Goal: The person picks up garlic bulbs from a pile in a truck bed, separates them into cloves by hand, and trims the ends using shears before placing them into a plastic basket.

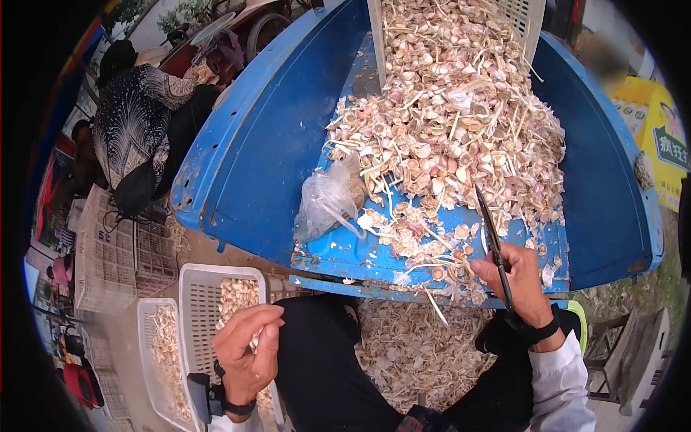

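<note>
My right hand (522, 284) is closed around dark scissors (493, 230), their pointed blades together and tipped toward a heap of garlic (453, 144). The heap of loose bulbs, cloves, stems and papery skins slopes down a blue metal tray (331, 270). My left hand (248, 349) is over a pale plastic crate (188, 317) that holds garlic (237, 295). Its fingers are bent toward the thumb; whatever lies between them is too hidden to name. A crumpled clear plastic bag (324, 198) rests on the tray's left part.
A second crate of garlic (169, 353) stands left of the first. Trimmings (425, 345) cover the ground between my legs. A tipped crate (531, 36) sits at the tray's back. Another person (137, 115) sits at left near stacked crates (108, 252). A wooden stool (633, 353) is at right.
</note>
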Demonstrator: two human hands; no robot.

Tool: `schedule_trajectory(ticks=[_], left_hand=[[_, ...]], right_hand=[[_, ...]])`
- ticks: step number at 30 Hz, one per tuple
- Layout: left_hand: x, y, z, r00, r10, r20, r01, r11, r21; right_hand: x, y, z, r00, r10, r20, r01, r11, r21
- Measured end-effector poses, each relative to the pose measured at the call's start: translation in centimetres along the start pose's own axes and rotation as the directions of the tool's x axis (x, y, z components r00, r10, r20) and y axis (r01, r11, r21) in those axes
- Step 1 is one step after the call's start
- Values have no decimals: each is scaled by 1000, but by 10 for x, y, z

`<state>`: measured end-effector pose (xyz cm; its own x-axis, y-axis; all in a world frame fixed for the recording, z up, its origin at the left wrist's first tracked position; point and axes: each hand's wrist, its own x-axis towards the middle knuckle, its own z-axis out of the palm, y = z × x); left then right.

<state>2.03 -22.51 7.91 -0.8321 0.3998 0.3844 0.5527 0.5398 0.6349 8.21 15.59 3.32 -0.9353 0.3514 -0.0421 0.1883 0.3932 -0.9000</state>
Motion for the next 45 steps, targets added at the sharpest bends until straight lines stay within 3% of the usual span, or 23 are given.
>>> schedule_trajectory(ticks=[1, 3, 6, 8, 12, 14, 15, 16, 17, 19, 21, 23, 25, 27, 29, 33, 35, 36, 37, 39, 42, 44, 45], left_hand=[[35, 22, 19, 978, 168, 125, -173, 984, 31], [91, 31, 74, 914, 291, 284, -297, 955, -22], [136, -10, 167, 871, 350, 345, -390, 919, 52], [149, -36, 211, 965, 94, 247, -113, 992, 64], [158, -64, 210, 977, -30, 209, 1, 991, 135], [179, -59, 201, 905, -321, 278, 367, 921, -133], [192, -58, 198, 907, -312, 281, 359, 924, -131], [208, -56, 197, 908, -348, 232, 415, 818, -398], [224, -51, 198, 898, -392, 198, 422, 646, -636], [259, -54, 208, 882, -451, 135, 425, 640, -639], [295, -87, 214, 922, -375, 102, 386, 854, -348], [325, -104, 222, 877, -476, 61, 448, 767, -459], [356, -132, 227, 880, -469, 75, 467, 827, -312], [382, -158, 240, 883, -459, 101, 469, 874, -126], [394, -178, 259, 887, -449, 110, 446, 893, 58], [394, -188, 285, 882, -454, 128, 420, 879, 225], [392, -175, 280, 886, -319, 337, 270, 945, 183], [391, -219, 291, 940, -140, 311, 166, 984, -60], [370, -131, 287, 818, -512, 261, 571, 773, -277], [355, -150, 300, 911, -371, 180, 392, 915, -96], [323, -135, 317, 932, -345, 115, 362, 910, -201], [295, -118, 332, 987, -126, 105, 157, 908, -388], [292, -77, 339, 899, -427, 96, 437, 859, -268]], right_hand=[[0, -2, 1, 1000, 16, 25, -17, 1000, 18], [-1, 1, 3, 1000, -7, -4, 7, 999, 49], [-3, 4, -5, 1000, 4, 24, -4, 1000, 19], [-8, 7, -15, 1000, 6, 2, -6, 1000, 26], [-27, 7, -39, 998, -31, -57, 30, 999, -17], [-39, 15, -45, 991, -113, -72, 110, 993, -40], [-46, 14, -49, 990, -113, -82, 110, 993, -37], [-53, 10, -54, 996, -71, -52, 70, 997, -17], [-60, 7, -59, 999, -29, -23, 29, 1000, 1], [-76, 12, -67, 1000, 14, -8, -14, 1000, -24], [-99, 35, -68, 998, 46, -29, -46, 999, 2], [-103, 7, -79, 987, -84, -137, 85, 996, 1], [-110, 7, -82, 986, 17, -167, -2, 996, 89], [-115, 17, -83, 989, 58, -138, -55, 998, 27], [-106, 21, -79, 969, 132, -210, -72, 960, 272], [-90, 28, -71, 993, 26, -119, 19, 934, 356], [-83, 24, -72, 997, -5, -83, 38, 915, 401], [-82, 22, -74, 997, -44, -62, 67, 901, 428], [-83, 19, -75, 997, -52, -63, 75, 900, 430], [-87, 15, -74, 993, -84, -80, 111, 887, 449], [-100, 9, -71, 985, -129, -115, 168, 867, 470], [-109, 4, -69, 979, -148, -141, 196, 875, 443], [-111, -1, -69, 981, -132, -141, 182, 879, 440]])
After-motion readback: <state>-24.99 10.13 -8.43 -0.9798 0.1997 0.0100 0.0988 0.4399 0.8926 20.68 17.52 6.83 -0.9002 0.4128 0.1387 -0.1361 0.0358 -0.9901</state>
